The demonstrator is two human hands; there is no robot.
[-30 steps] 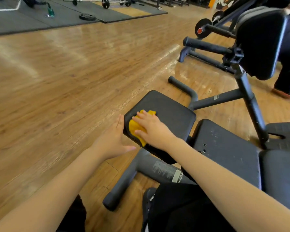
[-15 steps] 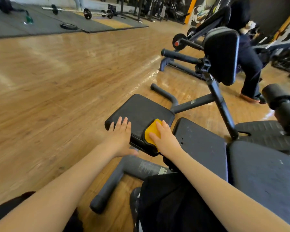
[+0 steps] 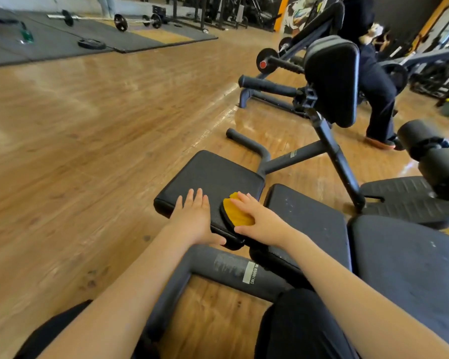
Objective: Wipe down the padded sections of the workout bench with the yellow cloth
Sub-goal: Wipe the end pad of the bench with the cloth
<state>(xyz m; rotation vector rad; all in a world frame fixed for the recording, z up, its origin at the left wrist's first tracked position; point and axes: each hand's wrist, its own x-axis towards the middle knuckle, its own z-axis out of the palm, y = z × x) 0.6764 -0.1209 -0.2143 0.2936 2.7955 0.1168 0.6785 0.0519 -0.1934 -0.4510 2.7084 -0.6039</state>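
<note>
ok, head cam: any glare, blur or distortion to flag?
Head view: window glare streaks the wooden floor; wide-angle lens bends floorboards and the bench pad outward; background racks are soft; both hands, left hand and right hand, and the yellow cloth are fairly sharp.

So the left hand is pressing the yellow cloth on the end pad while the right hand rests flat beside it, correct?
Not quite: the hands are swapped. In the head view the right hand presses the yellow cloth on the end pad, and the left hand rests flat beside it.
</note>
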